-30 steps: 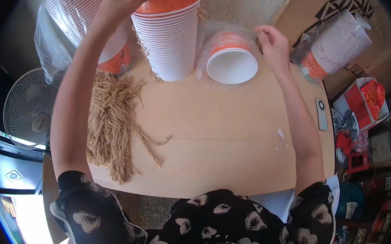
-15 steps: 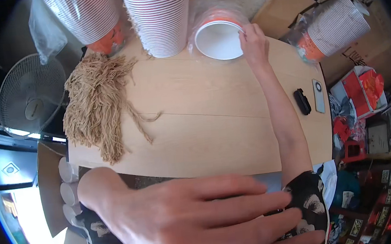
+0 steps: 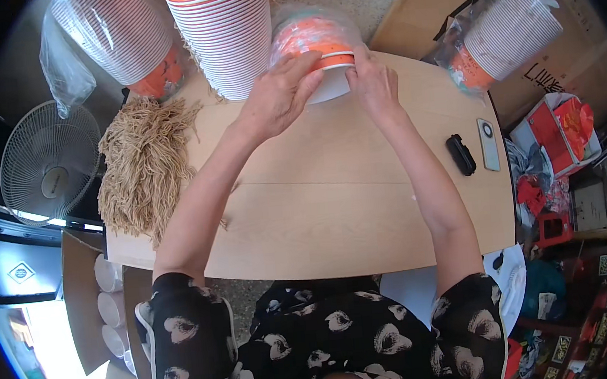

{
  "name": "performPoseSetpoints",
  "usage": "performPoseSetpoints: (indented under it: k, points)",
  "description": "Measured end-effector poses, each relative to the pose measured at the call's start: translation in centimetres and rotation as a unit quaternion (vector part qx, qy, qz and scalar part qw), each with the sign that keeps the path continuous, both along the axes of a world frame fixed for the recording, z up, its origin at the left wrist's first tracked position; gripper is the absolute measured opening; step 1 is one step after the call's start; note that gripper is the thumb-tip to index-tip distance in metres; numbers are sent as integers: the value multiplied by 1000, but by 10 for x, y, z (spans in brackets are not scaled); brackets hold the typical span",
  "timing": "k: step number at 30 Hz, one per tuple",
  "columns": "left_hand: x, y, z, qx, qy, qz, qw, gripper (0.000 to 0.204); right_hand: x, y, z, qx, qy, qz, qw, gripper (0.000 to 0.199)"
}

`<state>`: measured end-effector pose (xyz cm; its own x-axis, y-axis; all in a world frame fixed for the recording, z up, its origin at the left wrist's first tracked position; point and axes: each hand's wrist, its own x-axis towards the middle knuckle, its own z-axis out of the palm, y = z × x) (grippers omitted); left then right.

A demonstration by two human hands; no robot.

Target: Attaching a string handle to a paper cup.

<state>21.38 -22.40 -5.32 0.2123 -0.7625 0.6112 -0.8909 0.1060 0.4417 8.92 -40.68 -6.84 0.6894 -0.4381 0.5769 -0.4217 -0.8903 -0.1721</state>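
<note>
At the far middle of the table, white-and-orange paper tubs (image 3: 338, 61) lie partly inside a clear plastic bag (image 3: 311, 28). My left hand (image 3: 279, 96) holds their near left side, fingers on the orange band and thumb below it. On the right side of the same rim, my right hand (image 3: 374, 86) pinches the edge with its fingers curled. Between my hands a white surface of a tub (image 3: 330, 86) shows; how many tubs are gripped is hidden. Just left of my left hand rises a tall stack of paper tubs (image 3: 226, 48), white rims showing.
A heap of tan yarn (image 3: 144, 164) covers the table's left side. Bagged tub stacks stand at far left (image 3: 117, 40) and far right (image 3: 510, 34). A black case (image 3: 461, 155) and a phone (image 3: 488, 144) lie at right. A fan (image 3: 51, 165) stands beyond the left edge.
My left hand has gone from close in the foreground to the tubs at the back. The tub's wide white opening has turned, and orange bands now show between both hands.
</note>
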Motion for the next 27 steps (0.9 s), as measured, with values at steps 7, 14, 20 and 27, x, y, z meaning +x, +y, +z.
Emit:
performPoseSetpoints:
  k: [7, 14, 20, 27]
  points:
    - [-14, -43, 2, 63, -16, 55, 996, 46, -34, -20, -7, -77, -6, 30, 997, 29]
    - [2, -36, 14, 181, -9, 70, 981, 51, -96, 13, 9, -141, -144, 206, 958, 17]
    - [-37, 42, 15, -28, 292, 36, 955, 75, -169, 82, 45, 152, -107, 21, 982, 15]
    - [-59, 197, -45, -93, 374, 191, 903, 30, -208, 108, 23, 383, -90, -7, 919, 24]
